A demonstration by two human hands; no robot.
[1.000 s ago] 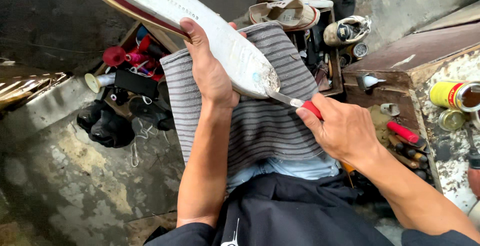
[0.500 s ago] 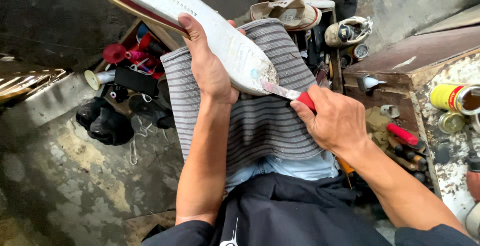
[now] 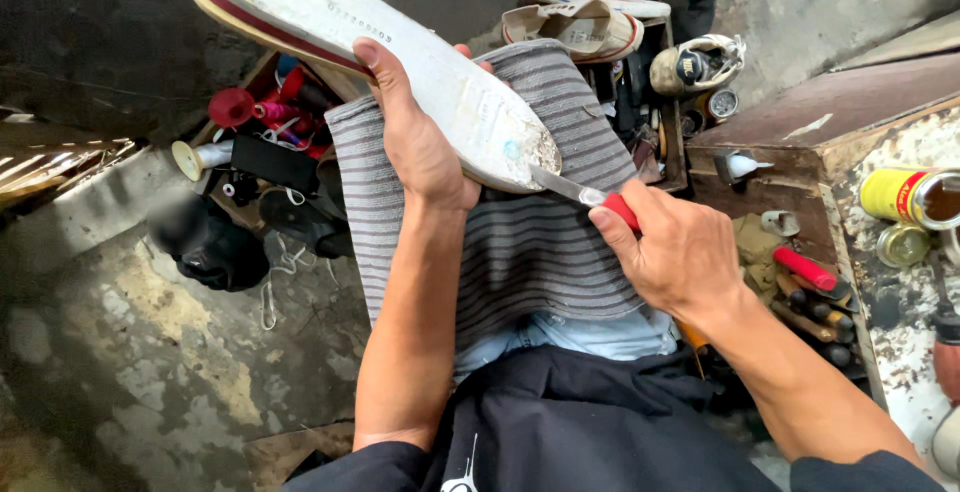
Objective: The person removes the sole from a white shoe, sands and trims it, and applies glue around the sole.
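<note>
My left hand [image 3: 418,142] grips a white shoe with a red stripe [image 3: 330,27], sole turned up, its heel end resting over a grey striped cloth [image 3: 520,242] on my lap. My right hand [image 3: 680,252] holds a red-handled knife [image 3: 590,197]; its metal blade touches the heel edge of the sole, under the rim. The thumb of my left hand lies across the sole, the fingers wrap beneath it.
Several shoes [image 3: 590,12] lie ahead on the floor and in a wooden crate. Thread spools [image 3: 250,112] and dark bags [image 3: 205,242] sit to the left. A yellow can [image 3: 905,195] and red-handled tools [image 3: 805,272] rest on a stained bench at right.
The knife blade has stayed at the heel edge, shifting slightly along it. The shoe and my left hand have barely moved.
</note>
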